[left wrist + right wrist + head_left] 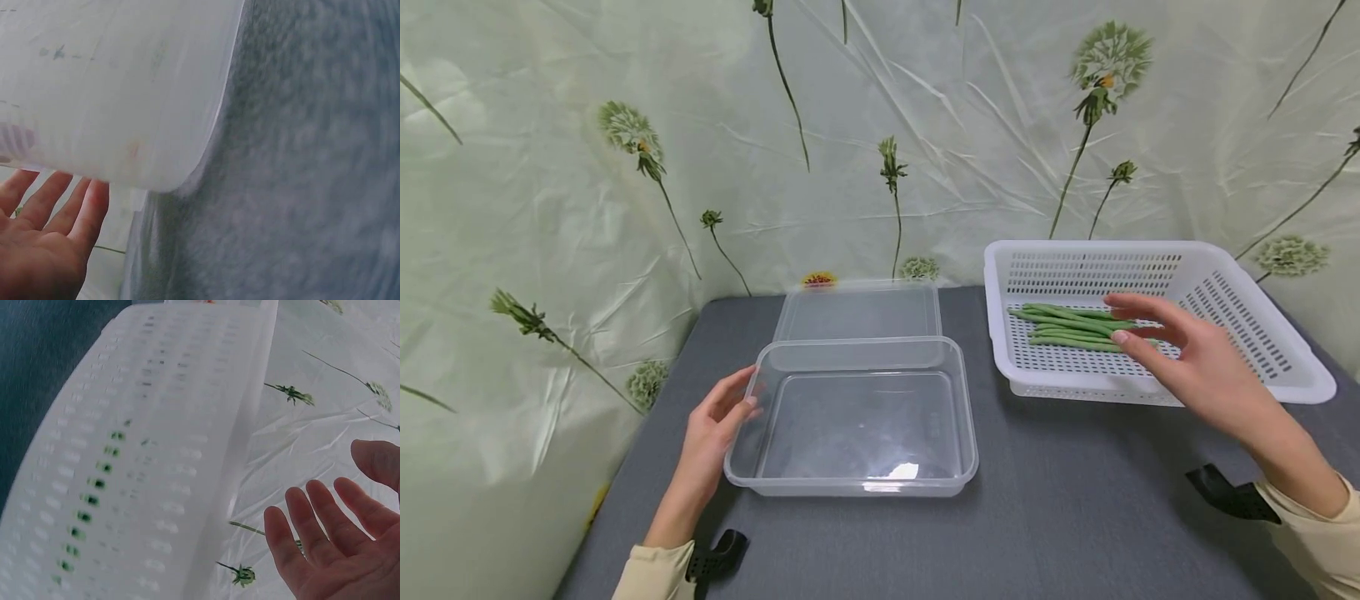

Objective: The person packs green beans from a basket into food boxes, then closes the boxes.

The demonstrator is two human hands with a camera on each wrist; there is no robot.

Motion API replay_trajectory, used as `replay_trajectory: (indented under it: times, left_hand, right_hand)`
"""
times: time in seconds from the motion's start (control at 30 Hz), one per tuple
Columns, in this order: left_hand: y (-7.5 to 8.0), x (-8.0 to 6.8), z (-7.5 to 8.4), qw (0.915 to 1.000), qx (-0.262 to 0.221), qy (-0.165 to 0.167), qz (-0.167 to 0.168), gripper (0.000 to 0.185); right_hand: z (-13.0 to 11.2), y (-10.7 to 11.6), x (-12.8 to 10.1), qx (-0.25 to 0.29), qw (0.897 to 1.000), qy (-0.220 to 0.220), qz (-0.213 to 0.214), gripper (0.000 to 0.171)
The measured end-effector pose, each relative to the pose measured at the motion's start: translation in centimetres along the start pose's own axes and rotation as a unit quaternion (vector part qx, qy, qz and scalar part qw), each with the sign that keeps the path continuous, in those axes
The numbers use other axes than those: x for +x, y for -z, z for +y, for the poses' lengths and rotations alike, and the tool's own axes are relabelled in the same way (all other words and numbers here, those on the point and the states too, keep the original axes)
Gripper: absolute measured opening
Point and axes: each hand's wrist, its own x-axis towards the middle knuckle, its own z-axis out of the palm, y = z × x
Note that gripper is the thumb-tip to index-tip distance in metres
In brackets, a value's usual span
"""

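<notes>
Head view: right hand (1208,360) near green beans (1070,322).

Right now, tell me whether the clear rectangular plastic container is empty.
Empty: the head view shows nothing lying inside the container.

The head view is bright enough and mostly clear, with soft light. One very white, shiny spot sits on the clear box (861,425), and thin white shines run along wrinkles in the wall sheet (715,133). Soft dark shadows lie on the tabletop (1037,517) under the basket (1075,388) and near the left hand (709,437). In the left wrist view, the tabletop is fuzzy and the clear box looks milky. The right wrist view shows a pale, blurry basket, a dark tabletop corner and a sharper right hand (347,556).
</notes>
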Motion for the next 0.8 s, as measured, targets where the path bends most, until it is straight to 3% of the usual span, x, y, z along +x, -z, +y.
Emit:
replay_trajectory:
  times: [0.27,0.57,0.8]
  left_hand:
    - [0.2,0.0,0.4,0.9996,0.009,0.011,-0.022,0.048]
    - [0.4,0.1,0.4,0.9996,-0.002,0.007,-0.029,0.048]
    - [0.4,-0.1,0.3,0.9996,0.001,0.008,-0.028,0.049]
  right_hand:
    - [0.6,1.5,2.0,-0.049,0.997,0.053,-0.024,0.045]
    - [0.9,3.2,5.0,-0.101,0.984,0.068,-0.130,0.050]
    - [1.9,3.3,7.6,-0.110,0.973,0.088,-0.182,0.046]
